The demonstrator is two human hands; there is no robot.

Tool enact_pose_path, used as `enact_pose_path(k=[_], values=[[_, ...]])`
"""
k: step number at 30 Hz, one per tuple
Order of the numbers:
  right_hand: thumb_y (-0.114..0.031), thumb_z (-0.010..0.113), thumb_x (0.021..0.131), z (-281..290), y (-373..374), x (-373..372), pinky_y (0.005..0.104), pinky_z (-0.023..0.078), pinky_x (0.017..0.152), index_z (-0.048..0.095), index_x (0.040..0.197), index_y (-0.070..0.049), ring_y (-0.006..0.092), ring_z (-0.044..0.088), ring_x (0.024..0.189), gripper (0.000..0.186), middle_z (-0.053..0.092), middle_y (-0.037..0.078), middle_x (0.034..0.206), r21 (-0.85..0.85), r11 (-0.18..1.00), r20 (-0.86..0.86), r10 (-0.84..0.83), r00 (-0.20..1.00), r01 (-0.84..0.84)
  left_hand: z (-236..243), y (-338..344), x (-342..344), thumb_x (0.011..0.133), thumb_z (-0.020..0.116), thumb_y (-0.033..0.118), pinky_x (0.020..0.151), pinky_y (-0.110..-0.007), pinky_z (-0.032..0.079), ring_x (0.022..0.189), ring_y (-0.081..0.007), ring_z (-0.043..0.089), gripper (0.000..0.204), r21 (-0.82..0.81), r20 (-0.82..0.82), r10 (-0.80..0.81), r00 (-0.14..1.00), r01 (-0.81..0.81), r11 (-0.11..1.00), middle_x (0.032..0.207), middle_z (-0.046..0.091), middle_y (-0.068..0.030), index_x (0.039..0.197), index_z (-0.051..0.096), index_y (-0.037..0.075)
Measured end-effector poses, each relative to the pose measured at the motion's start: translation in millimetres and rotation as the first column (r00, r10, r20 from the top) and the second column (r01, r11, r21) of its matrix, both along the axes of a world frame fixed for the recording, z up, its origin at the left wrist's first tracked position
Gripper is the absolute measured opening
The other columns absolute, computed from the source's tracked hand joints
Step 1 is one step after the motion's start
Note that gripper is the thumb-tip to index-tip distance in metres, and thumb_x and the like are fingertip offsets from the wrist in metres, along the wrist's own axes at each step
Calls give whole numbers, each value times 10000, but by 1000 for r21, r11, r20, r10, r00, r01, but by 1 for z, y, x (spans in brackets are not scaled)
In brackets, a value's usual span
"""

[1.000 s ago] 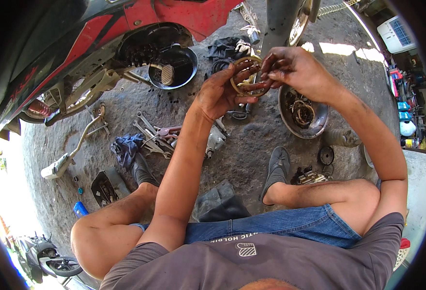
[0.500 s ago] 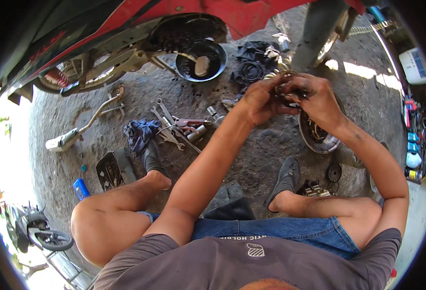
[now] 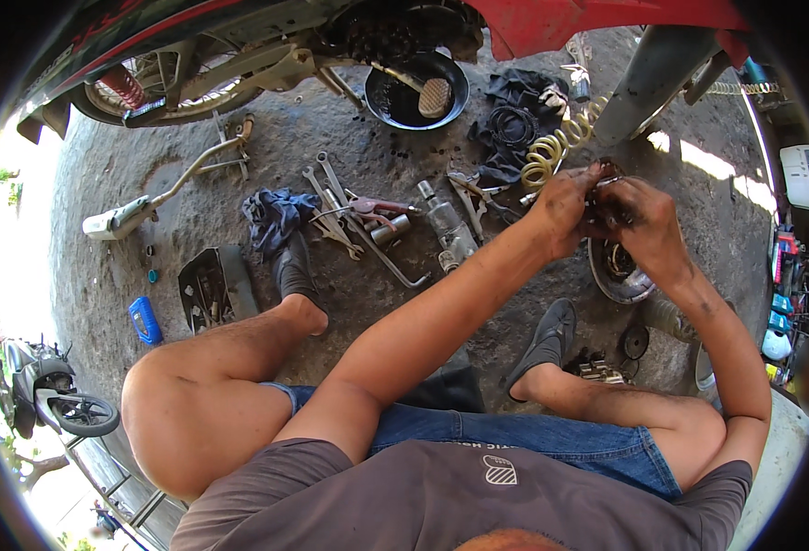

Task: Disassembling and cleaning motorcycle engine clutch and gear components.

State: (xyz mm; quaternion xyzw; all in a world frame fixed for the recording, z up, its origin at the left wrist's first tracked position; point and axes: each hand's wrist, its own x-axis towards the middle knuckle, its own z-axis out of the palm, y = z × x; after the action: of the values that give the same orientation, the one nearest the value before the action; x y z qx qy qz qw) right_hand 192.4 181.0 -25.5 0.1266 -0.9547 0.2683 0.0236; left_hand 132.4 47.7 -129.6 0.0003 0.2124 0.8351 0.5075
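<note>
The work goes on over a rough, dark-stained floor (image 3: 280, 151), bright daylight spilling in at the far left and a strip of sun lying at the far right. A red motorcycle (image 3: 606, 18) overhangs the far side, its thick grey tube (image 3: 648, 87) coming down just beyond the hands. At the left edge stands a second motorcycle (image 3: 46, 390); at the right are a white box (image 3: 801, 176) and bottles (image 3: 779, 321). A black pan (image 3: 395, 117) sits under the red machine, with a coiled tan hose (image 3: 544, 163) to its right. Wrenches (image 3: 326, 188), a dark blue cloth (image 3: 278, 219) and an exhaust pipe (image 3: 124, 220) lie to the left, a blue bottle (image 3: 145, 320) nearer. The left hand (image 3: 565, 209) and right hand (image 3: 639, 216) meet with curled fingers, hiding part of a metal bowl (image 3: 609, 282) below; what they grip cannot be told. One second ago the left hand was spread with a tan ring around its fingers, and the bowl lay more open to view; now the ring cannot be made out between the closed-in hands.
</note>
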Motion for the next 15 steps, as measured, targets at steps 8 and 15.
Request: enact_pose_path(k=[8,15], values=[[93,696,711,-21,10,25,435,548,762,640,1073,-8,393,664,907,379,664,174,986,138,988,-8,70,998,-68,-8,15,39,1075,497,411,738,-382,552,846,-167,639,330,-83,141,110,984,-99,992,992,658,-18,1212,648,151],[94,688,711,-34,17,30,448,543,804,638,1121,-5,411,654,946,424,660,188,1016,176,980,31,87,996,-91,-17,22,54,1071,480,434,646,-332,528,861,-156,636,338,-101,171,197,965,-182,978,1003,656,-13,1177,649,160]])
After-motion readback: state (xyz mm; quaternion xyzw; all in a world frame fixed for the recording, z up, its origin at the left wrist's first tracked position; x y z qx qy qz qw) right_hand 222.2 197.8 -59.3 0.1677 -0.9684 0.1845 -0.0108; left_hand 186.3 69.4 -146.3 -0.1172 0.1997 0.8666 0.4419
